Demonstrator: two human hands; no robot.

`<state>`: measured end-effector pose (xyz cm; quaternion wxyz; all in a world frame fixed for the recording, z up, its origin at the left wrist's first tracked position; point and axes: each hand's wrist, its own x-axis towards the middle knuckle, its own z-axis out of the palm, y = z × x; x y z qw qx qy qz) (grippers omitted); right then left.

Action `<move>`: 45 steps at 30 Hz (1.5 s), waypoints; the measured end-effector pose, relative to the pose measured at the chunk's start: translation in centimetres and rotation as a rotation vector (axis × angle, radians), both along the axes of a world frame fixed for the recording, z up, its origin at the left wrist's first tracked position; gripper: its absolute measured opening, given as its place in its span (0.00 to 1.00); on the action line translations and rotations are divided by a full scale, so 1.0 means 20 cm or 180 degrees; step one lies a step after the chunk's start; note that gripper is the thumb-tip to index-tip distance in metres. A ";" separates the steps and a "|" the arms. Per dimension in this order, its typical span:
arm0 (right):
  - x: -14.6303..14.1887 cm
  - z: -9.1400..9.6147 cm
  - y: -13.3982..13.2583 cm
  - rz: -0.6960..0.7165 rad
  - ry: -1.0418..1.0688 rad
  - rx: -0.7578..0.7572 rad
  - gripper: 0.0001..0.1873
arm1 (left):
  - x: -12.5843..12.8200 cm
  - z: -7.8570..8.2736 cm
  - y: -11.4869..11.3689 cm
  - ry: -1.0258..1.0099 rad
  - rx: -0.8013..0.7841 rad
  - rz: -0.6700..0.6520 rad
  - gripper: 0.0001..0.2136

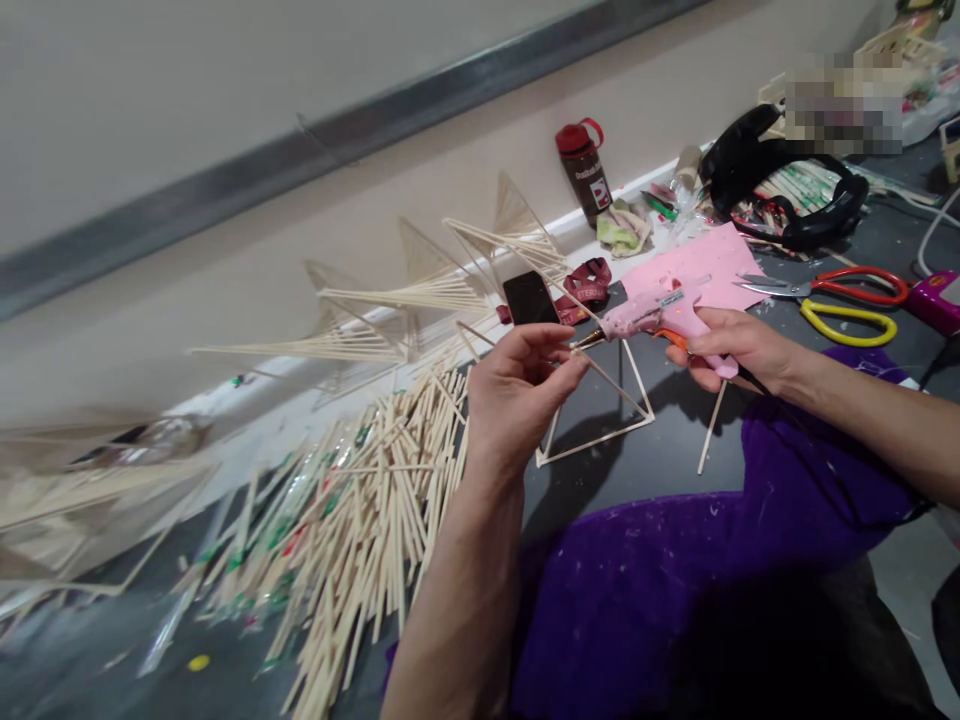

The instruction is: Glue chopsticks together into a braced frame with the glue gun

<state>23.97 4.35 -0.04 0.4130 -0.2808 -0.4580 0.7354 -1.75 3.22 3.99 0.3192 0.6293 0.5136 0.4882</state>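
Observation:
In the head view my right hand (727,345) is closed around the handle of a pink hot glue gun (645,307), its fingers by the orange trigger. The gun's metal nozzle points left, at the fingertips of my left hand (529,390). Those fingertips pinch the top joint of a frame of thin wooden sticks (600,437), whose base corners rest on or near the grey table. Glue at the joint is too small to make out. A single wooden stick (710,430) lies below my right hand.
Left of my hands lies a big pile of wooden sticks (390,500). Finished stick structures (360,345) line the wall. Behind stand a phone (529,298) and a bottle (583,175). Pink paper (690,262), scissors (832,290) and black headphones (787,190) lie to the right.

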 end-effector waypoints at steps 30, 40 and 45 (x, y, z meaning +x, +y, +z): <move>-0.01 -0.02 -0.01 -0.0055 -0.0063 -0.0069 0.22 | 0.02 0.01 0.00 -0.0157 -0.0103 0.0031 0.12; -0.01 -0.03 -0.01 -0.0088 -0.0015 -0.0129 0.21 | 0.01 0.01 0.00 -0.0106 -0.0070 0.0024 0.11; -0.01 -0.03 -0.01 -0.0039 -0.0067 -0.0137 0.22 | 0.01 0.00 0.00 -0.0119 -0.0073 0.0043 0.10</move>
